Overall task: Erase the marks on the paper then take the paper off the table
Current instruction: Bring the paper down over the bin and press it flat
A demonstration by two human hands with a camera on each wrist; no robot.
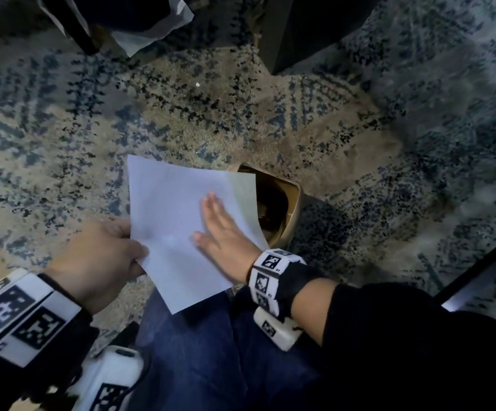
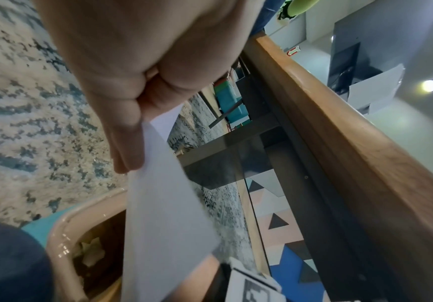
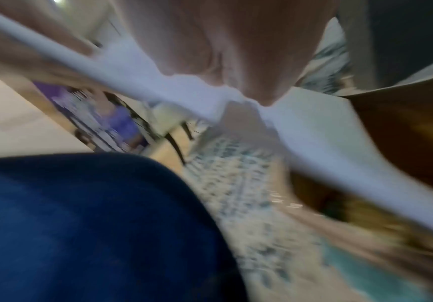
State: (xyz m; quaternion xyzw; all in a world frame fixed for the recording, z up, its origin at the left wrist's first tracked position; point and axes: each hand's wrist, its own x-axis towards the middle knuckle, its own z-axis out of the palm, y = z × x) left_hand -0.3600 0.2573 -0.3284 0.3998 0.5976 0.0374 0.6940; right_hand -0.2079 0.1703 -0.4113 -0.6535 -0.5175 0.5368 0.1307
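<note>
Nearest, at six o'clock in the head view, a lap in dark blue denim [image 1: 211, 351] fills the bottom of the frame, flanked by black sleeves and white wrist bands printed with black square markers.

Just above the knees the paper [image 1: 181, 221] is held in the air over the floor — a thin, smooth white sheet, no marks visible on the side facing up, its right edge curling downward. The left hand [image 1: 98, 256] grips it at about eight o'clock, thumb on top and fingers curled beneath the edge; the left wrist view shows the sheet [image 2: 163, 214] pinched between thumb and fingers. The right hand [image 1: 220, 229] lies flat on the sheet at four o'clock, fingers straight and together, palm pressing the surface. The right wrist view is motion-blurred, though the sheet's pale band [image 3: 236, 114] under the hand can be made out.

Beyond the paper, at two o'clock from it, a glossy beige bin [image 1: 288, 203] with rounded corners stands on the floor, crumpled scraps inside in the left wrist view.

The floor is a low-pile rug [image 1: 270, 114] mottled in tan, blue and black. At twelve o'clock dark furniture legs stand on it — and the left wrist view shows a wooden table edge [image 2: 339, 132] with a rounded lip.
</note>
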